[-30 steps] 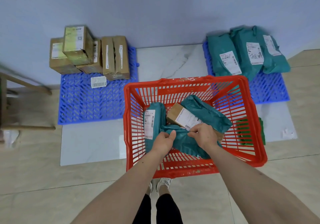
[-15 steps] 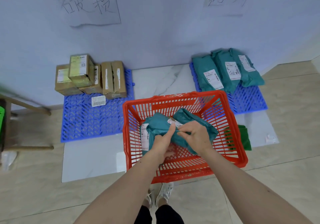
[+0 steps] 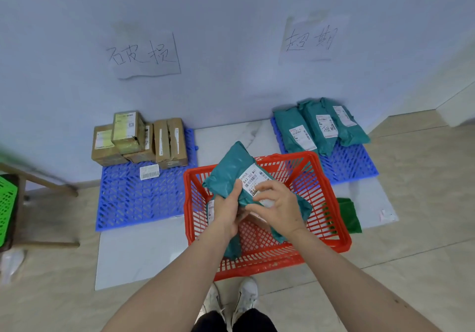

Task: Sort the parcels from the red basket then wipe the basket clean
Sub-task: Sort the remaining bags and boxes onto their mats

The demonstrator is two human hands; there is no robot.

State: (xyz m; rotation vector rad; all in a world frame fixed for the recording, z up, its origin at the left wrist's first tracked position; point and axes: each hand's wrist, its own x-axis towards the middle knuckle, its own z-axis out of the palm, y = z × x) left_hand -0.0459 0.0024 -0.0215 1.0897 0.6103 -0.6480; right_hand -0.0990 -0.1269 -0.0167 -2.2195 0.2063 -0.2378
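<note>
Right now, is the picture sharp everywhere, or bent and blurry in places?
Head view: wide-angle bending curves the wall and floor edges; the green crate at far left is smeared; the label on the teal parcel held by both hands reads sharply; lighting is soft, with no glare.

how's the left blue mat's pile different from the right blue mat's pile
The pile on the left blue mat is brown cardboard boxes, rigid and stacked, one on top of others. The pile on the right blue mat is teal soft mailer bags, limp and lying overlapped side by side. A loose barcode label lies on the left mat; none shows on the right. Both piles sit against the wall, under a handwritten sign, and carry shipping labels.
</note>
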